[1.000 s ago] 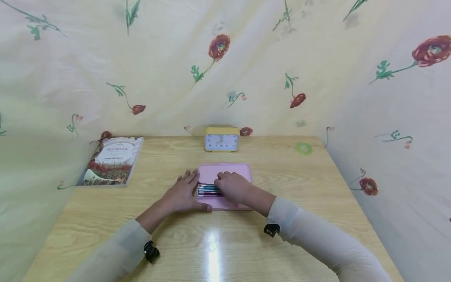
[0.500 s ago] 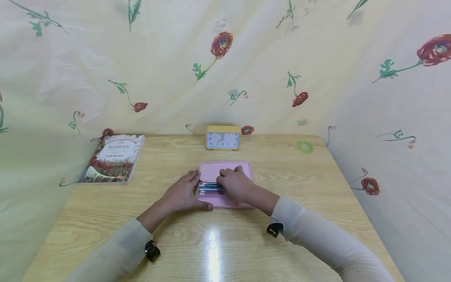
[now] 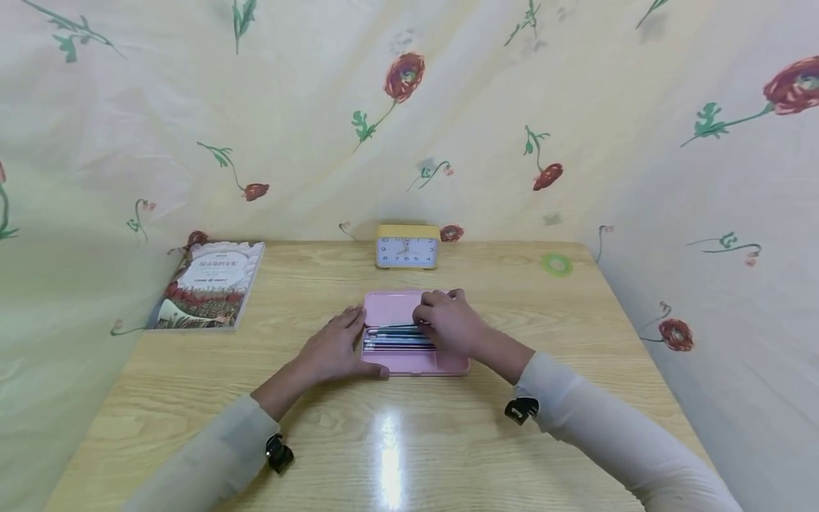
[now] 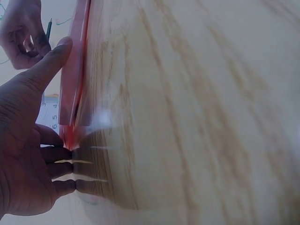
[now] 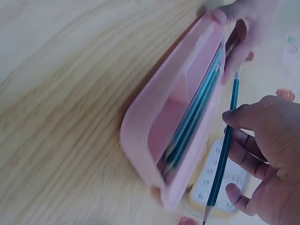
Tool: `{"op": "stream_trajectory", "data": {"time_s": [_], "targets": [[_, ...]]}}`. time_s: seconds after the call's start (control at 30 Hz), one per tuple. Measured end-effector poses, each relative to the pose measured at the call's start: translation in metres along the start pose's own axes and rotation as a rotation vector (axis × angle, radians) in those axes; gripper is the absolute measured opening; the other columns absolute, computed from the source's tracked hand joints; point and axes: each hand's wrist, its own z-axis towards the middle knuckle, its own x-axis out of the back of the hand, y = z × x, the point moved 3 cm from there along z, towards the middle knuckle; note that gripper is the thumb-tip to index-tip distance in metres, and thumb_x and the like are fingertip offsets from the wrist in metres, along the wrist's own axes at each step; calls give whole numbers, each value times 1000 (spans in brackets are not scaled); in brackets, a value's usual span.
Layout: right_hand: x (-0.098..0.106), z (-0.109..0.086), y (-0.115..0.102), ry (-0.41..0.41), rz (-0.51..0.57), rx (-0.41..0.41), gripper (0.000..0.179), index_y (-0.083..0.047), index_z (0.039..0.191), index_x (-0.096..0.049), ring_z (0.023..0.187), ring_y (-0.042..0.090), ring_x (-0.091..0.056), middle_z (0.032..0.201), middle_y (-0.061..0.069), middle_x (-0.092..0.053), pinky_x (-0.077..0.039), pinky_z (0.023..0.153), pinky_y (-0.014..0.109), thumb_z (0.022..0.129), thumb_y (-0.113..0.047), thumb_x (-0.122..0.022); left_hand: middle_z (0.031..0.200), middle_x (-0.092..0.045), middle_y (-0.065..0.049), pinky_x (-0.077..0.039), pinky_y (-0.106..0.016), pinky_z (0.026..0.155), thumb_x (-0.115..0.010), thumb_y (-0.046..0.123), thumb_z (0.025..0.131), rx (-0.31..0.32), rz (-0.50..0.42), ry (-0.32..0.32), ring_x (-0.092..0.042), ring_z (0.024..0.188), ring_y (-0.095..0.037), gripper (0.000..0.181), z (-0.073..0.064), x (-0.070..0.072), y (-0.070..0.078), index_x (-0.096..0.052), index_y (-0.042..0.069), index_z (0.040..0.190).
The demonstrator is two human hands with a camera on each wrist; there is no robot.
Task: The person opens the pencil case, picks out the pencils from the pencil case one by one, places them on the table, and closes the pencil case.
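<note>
A pink pencil case (image 3: pixel 390 309) lies open on the wooden table, its lid folded back. Several pencils (image 5: pixel 193 115) lie lengthwise inside it, seen best in the right wrist view. Between thumb and fingers, my right hand (image 3: pixel 451 323) pinches a dark green pencil (image 5: pixel 226 140) over the case; its sharpened tip shows in the right wrist view. My left hand (image 3: pixel 329 353) rests against the left end of the case, fingers extended along the side and thumb at the near edge. In the left wrist view, the case wall (image 4: pixel 77 70) stands beside that thumb.
Behind the case stands a yellow clock (image 3: pixel 407 252) by the cloth-covered wall. A book (image 3: pixel 211 281) lies at the back left of the table. At the back right is a green ring (image 3: pixel 557 264), flat on the wood (image 3: pixel 544 327).
My right hand has shifted to the right and slightly up with a pencil, uncovering more of the pencils and the case's right end. My left hand has stayed at the case.
</note>
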Motion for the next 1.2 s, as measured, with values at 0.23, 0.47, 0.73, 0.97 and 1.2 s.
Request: {"op": "stream_trajectory", "data": {"time_s": [0.23, 0.47, 0.73, 0.97, 1.2], "targets": [[13, -22, 27, 42, 91, -81, 10, -15, 100, -81, 96, 24, -62, 97, 0, -71, -50, 100, 75, 95, -8, -86, 186, -21, -15, -34, -60, 135, -79, 91, 75, -7, 13, -5, -23, 172, -40, 145, -2, -1, 0, -21, 4, 175], [12, -49, 67, 100, 99, -148, 8, -14, 97, -83, 87, 23, -57, 95, 2, -75, -51, 88, 75, 94, -8, -88, 185, -20, -16, -30, -59, 137, -79, 90, 75, -8, 6, -15, -21, 172, -39, 145, -5, -3, 0, -21, 3, 175], [12, -78, 107, 61, 12, -265, 9, -17, 95, -85, 88, 28, -58, 97, 1, -78, -51, 83, 77, 93, -9, -88, 186, -17, -15, -25, -59, 139, -78, 90, 77, -7, -7, -30, -17, 174, -38, 143, -4, 1, 2, -20, 3, 175], [4, -92, 126, -2, -54, -317, 13, -19, 95, -86, 92, 31, -60, 96, 1, -77, -49, 88, 79, 92, -6, -84, 187, -14, -13, -25, -60, 139, -78, 90, 76, 4, -17, -41, -14, 174, -37, 144, -3, -1, 0, -19, 5, 176], [-3, -98, 136, -3, -60, -329, 17, -19, 95, -86, 96, 34, -62, 98, 2, -77, -47, 90, 82, 91, -3, -83, 187, -13, -12, -25, -63, 139, -78, 89, 76, 10, -36, -44, -13, 174, -39, 144, -2, -1, 0, -18, 5, 176]]}}
